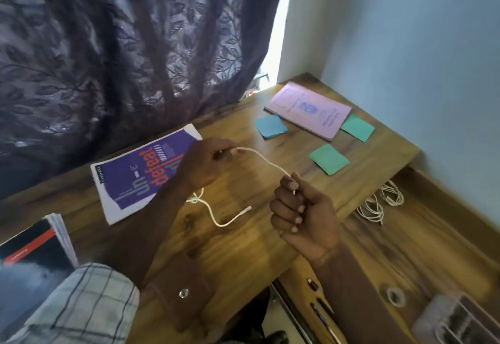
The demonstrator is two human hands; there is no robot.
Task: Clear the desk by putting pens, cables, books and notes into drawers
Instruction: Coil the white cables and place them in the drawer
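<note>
The cable (pixel 267 160) runs between the pinching left hand (pixel 205 163) and the right hand (pixel 300 213) fisted round it. The drawer (pixel 405 249) lies beyond the bench's (pixel 243 249) right edge, nearest the right hand.

Daylight glares past the curtain (pixel 121 59); edges soft, warped.

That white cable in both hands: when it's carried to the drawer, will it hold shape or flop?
Probably floppy: the white cable sags between the left hand and right hand, and its loose tail curls over the desk. Likely light, since the left hand's pinch holds one end. The tail may drag or snag, so coiling first seems wise.
</note>
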